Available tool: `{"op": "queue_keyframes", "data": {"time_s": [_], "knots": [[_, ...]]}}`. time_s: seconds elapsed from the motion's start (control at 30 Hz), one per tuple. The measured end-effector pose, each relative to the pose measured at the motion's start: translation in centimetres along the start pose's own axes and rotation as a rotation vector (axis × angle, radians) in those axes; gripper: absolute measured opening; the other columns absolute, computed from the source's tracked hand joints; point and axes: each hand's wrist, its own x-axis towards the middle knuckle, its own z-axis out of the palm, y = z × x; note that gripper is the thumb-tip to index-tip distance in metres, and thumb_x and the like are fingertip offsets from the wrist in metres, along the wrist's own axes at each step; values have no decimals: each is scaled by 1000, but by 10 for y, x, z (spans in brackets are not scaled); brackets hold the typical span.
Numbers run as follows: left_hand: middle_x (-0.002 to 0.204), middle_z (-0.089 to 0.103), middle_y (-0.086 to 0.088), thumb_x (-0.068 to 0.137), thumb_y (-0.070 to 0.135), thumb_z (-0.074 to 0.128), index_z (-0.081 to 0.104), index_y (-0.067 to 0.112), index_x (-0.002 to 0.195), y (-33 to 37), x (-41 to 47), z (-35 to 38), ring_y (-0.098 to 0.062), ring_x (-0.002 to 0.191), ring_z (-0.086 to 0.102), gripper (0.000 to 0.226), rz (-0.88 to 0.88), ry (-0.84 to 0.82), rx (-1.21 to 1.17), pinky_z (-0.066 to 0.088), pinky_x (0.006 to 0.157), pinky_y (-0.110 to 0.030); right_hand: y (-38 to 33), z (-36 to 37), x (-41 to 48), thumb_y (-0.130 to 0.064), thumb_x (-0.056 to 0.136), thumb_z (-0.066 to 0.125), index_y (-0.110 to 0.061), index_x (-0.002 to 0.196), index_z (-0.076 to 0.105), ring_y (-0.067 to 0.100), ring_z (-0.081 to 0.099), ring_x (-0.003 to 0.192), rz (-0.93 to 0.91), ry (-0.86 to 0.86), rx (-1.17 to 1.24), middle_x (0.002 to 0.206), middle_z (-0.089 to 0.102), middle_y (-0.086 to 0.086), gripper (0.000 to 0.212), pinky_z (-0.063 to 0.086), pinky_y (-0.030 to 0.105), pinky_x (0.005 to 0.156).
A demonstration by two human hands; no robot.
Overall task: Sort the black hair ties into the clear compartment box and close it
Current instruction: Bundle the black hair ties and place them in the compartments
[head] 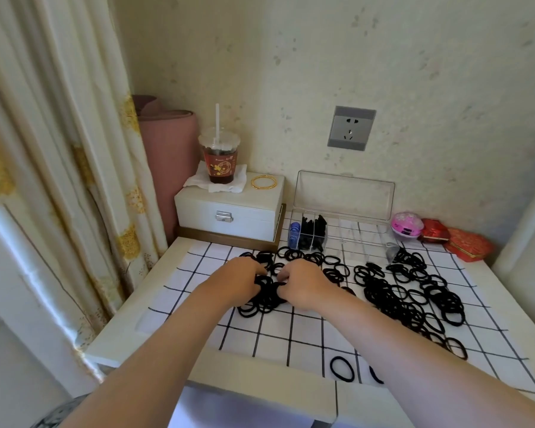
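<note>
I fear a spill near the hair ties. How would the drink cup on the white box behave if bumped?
The drink cup is tall, narrower at its base, so it probably tips easily. It stands on a crumpled tissue atop the white box, likely unsteady footing. Dark liquid inside likely adds weight.

- You will find no writing here that you can actually read.
- The iced drink cup [219, 156] wears a red sleeve with a round gold emblem and a line of small pale characters beside it. They are too small and blurred for you to make out.
</note>
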Motion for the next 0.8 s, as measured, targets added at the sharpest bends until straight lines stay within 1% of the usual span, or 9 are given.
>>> {"op": "queue_keyframes", "data": {"time_s": [0.13,0.2,0.27,0.33,0.43,0.53,0.63,0.7,0.8], "knots": [[129,57,-2,91,21,64,66,24,122,0,2,0,-18,111,59,31,9,29,-3,51,97,-31,0,-2,2,-14,88,65,-7,104,78,24,66,105,-15,-55,-43,107,74,10,22,53,35,95],[125,55,0,88,26,68,68,24,115,0,2,-1,-17,110,58,27,11,39,-47,51,95,-31,3,-5,2,-15,86,65,-6,96,79,24,69,96,4,-84,-14,98,76,10,19,57,33,87],[119,56,3,86,28,70,68,25,108,0,1,-5,-15,107,57,22,14,57,-110,50,92,-29,5,-11,0,-16,85,66,-10,94,78,17,66,77,21,-72,44,84,73,5,16,54,25,68],[107,61,8,85,27,71,63,28,101,1,1,-11,-11,97,58,17,11,86,-239,50,84,-25,9,-20,-1,-13,85,67,-19,93,76,15,68,69,54,-58,161,84,74,5,13,51,22,55],[92,64,8,84,26,74,59,29,100,4,2,-14,-7,81,60,22,-14,93,-465,44,66,-18,19,-34,-1,-8,86,66,-28,94,74,17,74,81,63,-7,271,94,74,0,23,57,25,61],[93,68,2,82,29,76,64,31,100,12,6,-12,-12,85,66,21,-22,58,-589,53,76,-26,32,-45,-2,-9,85,67,-26,102,79,9,66,78,64,42,246,87,71,-8,27,54,24,74],[94,70,0,82,30,77,69,31,100,22,11,-9,-14,89,66,20,-27,28,-697,52,83,-27,42,-52,-5,-7,86,65,-26,96,79,16,70,81,100,43,307,91,75,-1,26,61,32,81],[95,71,-1,81,29,77,71,31,101,30,15,-8,-14,89,67,21,-32,11,-731,53,81,-27,47,-57,-7,-3,89,60,-26,92,77,20,72,81,112,60,366,93,75,5,29,63,37,77],[94,73,-4,82,24,76,74,28,96,39,22,-6,-19,89,70,15,-60,19,-772,60,84,-33,51,-70,-11,1,93,54,-15,106,74,16,74,73,126,92,502,90,75,9,29,61,28,64]]}}
